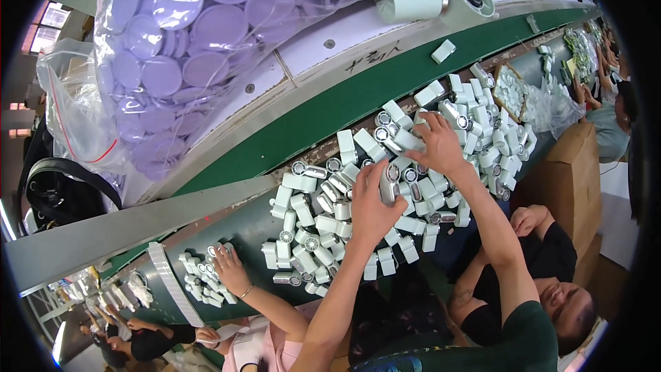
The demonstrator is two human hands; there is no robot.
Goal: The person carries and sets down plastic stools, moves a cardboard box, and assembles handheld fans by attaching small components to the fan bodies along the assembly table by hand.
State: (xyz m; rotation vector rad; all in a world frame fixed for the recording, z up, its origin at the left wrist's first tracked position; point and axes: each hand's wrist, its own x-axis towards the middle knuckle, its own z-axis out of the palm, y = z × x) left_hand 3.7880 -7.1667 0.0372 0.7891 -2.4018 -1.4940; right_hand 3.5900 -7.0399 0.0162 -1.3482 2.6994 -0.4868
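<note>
A large heap of small pale-green plastic housings with chrome, vent-like ends [311, 242] lies before me on the dark green bench. Over the middle of it, my left hand [372, 208] closes thumb and fingers around one chrome-faced housing [392, 183]. Just right of it and farther off, my right hand [441, 146] reaches over the heap with its fingers apart. Another pale housing [409, 140] lies between its thumb and fingertips; I see no firm grip on it.
A clear bag of purple discs [206, 21] hangs over the far left. Behind the heap runs a green conveyor belt [275, 141]. A co-worker's hand [231, 270] touches a smaller pile at left. Another person [544, 255] sits at right, near a cardboard box [568, 179].
</note>
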